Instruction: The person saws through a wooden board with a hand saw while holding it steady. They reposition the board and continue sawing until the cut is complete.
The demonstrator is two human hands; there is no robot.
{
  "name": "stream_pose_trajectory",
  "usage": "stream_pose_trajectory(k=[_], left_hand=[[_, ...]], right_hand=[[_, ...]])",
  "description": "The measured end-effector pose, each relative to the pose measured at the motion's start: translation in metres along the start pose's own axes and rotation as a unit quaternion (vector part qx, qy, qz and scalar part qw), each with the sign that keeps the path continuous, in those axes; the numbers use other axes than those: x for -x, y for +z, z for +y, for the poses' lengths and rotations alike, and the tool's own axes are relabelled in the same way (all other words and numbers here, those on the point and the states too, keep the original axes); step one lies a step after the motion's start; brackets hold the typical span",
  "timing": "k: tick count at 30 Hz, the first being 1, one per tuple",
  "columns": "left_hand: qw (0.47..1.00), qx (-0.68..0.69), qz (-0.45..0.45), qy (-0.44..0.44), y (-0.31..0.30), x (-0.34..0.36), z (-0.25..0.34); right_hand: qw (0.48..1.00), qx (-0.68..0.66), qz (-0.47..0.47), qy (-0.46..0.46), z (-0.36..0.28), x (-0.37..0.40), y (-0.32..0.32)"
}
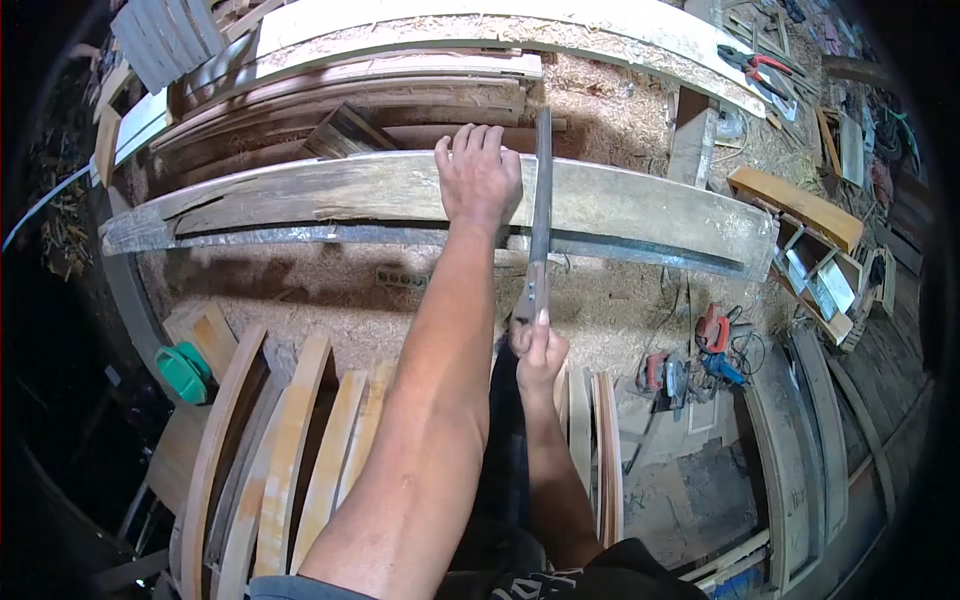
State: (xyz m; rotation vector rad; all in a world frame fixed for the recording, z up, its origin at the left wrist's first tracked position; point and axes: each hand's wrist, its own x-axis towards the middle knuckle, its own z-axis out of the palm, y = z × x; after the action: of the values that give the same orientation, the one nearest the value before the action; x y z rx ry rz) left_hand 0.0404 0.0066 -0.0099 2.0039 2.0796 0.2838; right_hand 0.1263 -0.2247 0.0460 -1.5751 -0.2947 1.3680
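A long, weathered wooden plank (620,207) runs across the view, its edge worn and split on the left. My left hand (479,178) presses down on it, with the fingers curled over its far edge. Just right of that hand, a handsaw (543,200) lies across the plank, its long, narrow-looking blade pointing away from me. My right hand (541,352) is closed around the saw's handle on the near side of the plank. The handle itself is mostly hidden by the fingers.
Sawdust covers the floor. A white board (420,22) spans the far side, with red-handled pliers (757,68) at its right end. Power tools (713,330) with cords lie at right. Several timber pieces (290,450) stand at near left, by a green container (183,372).
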Motion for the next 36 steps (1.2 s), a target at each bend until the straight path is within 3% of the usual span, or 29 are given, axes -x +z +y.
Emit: stream_pose_trajectory(k=[3, 5, 8, 10, 13, 16, 17, 19, 21, 23, 25, 27, 31, 33, 36], left_hand=[[1.000, 0.005, -0.005, -0.005, -0.003, -0.001, 0.002], [1.000, 0.005, -0.003, -0.002, -0.002, -0.001, 0.000], [1.000, 0.009, 0.001, 0.003, -0.003, 0.000, -0.001], [0.999, 0.024, 0.023, 0.005, -0.004, 0.000, 0.002], [1.000, 0.017, 0.002, 0.001, -0.004, -0.001, 0.001], [0.999, 0.001, -0.033, -0.006, -0.007, -0.004, 0.003], [0.999, -0.002, -0.036, -0.007, -0.010, -0.001, 0.004], [1.000, 0.007, -0.020, 0.005, -0.011, -0.010, 0.005], [0.997, 0.004, -0.073, -0.012, -0.012, -0.003, 0.003], [0.997, 0.010, -0.075, -0.014, -0.012, -0.001, 0.002], [0.997, 0.014, -0.072, -0.012, -0.014, -0.002, 0.004], [0.997, 0.004, -0.071, -0.031, -0.014, -0.004, 0.006], [0.998, 0.020, -0.037, -0.046, -0.013, -0.004, 0.007], [0.998, 0.024, -0.026, -0.044, -0.011, -0.003, 0.006], [0.998, 0.010, -0.046, -0.039, -0.012, -0.003, 0.006]], right_hand=[[1.000, 0.017, 0.000, -0.021, -0.001, -0.032, 0.007], [0.999, -0.017, -0.041, 0.031, -0.022, -0.041, 0.008], [0.988, 0.143, 0.015, 0.047, -0.016, 0.029, -0.018], [0.996, -0.003, -0.026, 0.090, -0.006, 0.071, -0.036], [0.995, 0.016, -0.066, 0.078, -0.020, 0.050, -0.034], [0.985, 0.082, -0.079, 0.133, -0.072, -0.042, 0.008], [0.980, 0.013, -0.118, 0.159, -0.073, -0.065, 0.010], [0.988, 0.094, -0.098, 0.078, -0.062, -0.032, 0.001], [0.985, 0.045, -0.054, 0.157, -0.043, 0.031, -0.025], [0.986, -0.011, -0.039, 0.163, -0.031, 0.072, -0.047], [0.986, -0.020, -0.029, 0.166, -0.033, 0.071, -0.046], [0.986, 0.070, 0.026, 0.148, -0.035, 0.055, -0.041], [0.984, 0.060, 0.050, 0.162, -0.033, 0.055, -0.052], [0.976, 0.157, 0.024, 0.150, -0.039, 0.065, -0.052], [0.988, 0.055, 0.067, 0.129, -0.013, 0.088, -0.042]])
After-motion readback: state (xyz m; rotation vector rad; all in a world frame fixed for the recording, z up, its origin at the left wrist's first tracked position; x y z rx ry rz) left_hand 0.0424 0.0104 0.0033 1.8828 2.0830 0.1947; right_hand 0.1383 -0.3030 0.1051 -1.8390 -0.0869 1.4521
